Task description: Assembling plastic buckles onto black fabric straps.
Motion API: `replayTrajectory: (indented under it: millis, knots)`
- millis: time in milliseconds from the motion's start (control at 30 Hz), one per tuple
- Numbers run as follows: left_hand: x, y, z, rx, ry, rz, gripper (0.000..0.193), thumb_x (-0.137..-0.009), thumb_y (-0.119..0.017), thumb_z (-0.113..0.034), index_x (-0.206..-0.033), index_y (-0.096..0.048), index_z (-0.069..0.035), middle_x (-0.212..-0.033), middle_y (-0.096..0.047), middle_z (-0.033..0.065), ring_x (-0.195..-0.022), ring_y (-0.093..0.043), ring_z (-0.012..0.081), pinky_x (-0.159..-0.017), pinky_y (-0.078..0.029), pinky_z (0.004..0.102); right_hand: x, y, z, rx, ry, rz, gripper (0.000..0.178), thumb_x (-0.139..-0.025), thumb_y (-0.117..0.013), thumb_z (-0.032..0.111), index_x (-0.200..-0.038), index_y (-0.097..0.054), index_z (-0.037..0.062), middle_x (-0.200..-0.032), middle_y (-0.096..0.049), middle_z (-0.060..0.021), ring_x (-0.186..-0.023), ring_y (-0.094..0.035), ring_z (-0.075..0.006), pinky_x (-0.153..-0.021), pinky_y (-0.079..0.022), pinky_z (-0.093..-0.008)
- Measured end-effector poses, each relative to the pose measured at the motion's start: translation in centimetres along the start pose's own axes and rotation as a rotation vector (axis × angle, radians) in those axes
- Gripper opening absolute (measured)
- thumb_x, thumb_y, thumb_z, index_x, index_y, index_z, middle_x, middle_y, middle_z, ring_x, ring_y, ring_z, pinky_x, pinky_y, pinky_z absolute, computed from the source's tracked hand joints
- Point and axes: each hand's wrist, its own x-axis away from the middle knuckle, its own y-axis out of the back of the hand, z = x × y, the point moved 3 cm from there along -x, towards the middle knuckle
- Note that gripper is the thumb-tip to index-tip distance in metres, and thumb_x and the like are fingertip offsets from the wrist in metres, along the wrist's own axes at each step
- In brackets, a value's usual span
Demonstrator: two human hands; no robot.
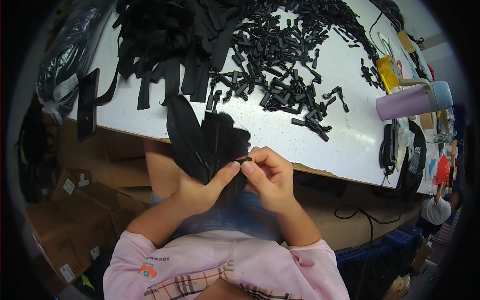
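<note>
My left hand (202,187) grips a fanned bundle of black fabric straps (200,135) that stands up from my lap in front of the table edge. My right hand (267,175) meets it thumb to thumb and pinches a small black plastic clip (245,161) against the end of one strap. Both hands are below the front edge of the white table (350,135). A heap of loose black plastic clips (285,65) covers the table's middle. A pile of black straps (170,40) lies at the back left.
A lilac bottle with a blue cap (412,100) lies on its side at the right. A yellow object (389,72) sits behind it. A dark phone (87,102) hangs over the left edge. Cardboard boxes (65,225) stand on the floor left; cables (370,220) hang right.
</note>
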Motion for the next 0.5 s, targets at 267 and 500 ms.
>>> replayTrajectory:
  millis: [267, 500]
  knots:
    - [-0.2, 0.6, 0.7, 0.151, 0.21, -0.013, 0.016, -0.078, -0.056, -0.006, -0.093, -0.054, 0.001, -0.085, -0.057, 0.0046, -0.077, -0.054, 0.0102, -0.069, -0.044, 0.0226, -0.3, -0.6, 1.1, 0.471, 0.462, -0.07, 0.009, -0.073, -0.06, 0.003, -0.078, -0.053, -0.0007, -0.065, -0.049, 0.0006, -0.048, -0.036, -0.0009, -0.042, -0.028, -0.0148]
    - [-0.1, 1.1, 0.6, 0.061, 0.085, -0.159, 0.012, -0.08, -0.054, -0.008, -0.089, -0.055, 0.001, -0.08, -0.058, 0.0038, -0.07, -0.053, 0.009, -0.062, -0.044, 0.0216, -1.0, -1.2, 0.6, 0.619, 0.046, 0.374, 0.02, -0.065, -0.067, 0.009, -0.073, -0.051, -0.0011, -0.049, -0.044, -0.0015, -0.042, -0.039, -0.0082, -0.04, -0.03, -0.0179]
